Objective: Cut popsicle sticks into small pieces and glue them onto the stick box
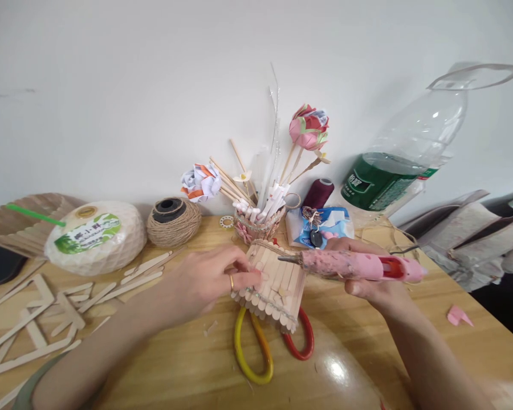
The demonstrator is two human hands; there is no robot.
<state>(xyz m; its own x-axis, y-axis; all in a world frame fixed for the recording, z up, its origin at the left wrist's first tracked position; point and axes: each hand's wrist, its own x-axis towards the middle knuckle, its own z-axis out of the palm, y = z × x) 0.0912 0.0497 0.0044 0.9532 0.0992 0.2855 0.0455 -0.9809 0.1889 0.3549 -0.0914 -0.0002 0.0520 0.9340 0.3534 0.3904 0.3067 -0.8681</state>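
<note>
In the middle of the frame, my left hand (pixel 209 282) pinches the side of a little stick basket (pixel 273 285) over the desk (pixel 188 364). My right hand (pixel 370 273) is wrapped around a pink glue gun (pixel 359 266), its tip at the basket's top. The basket looks light and easy to crack, so I hold it by its rim. I count one basket, one glue gun, two paper flowers (pixel 308 126) at the back.
</note>
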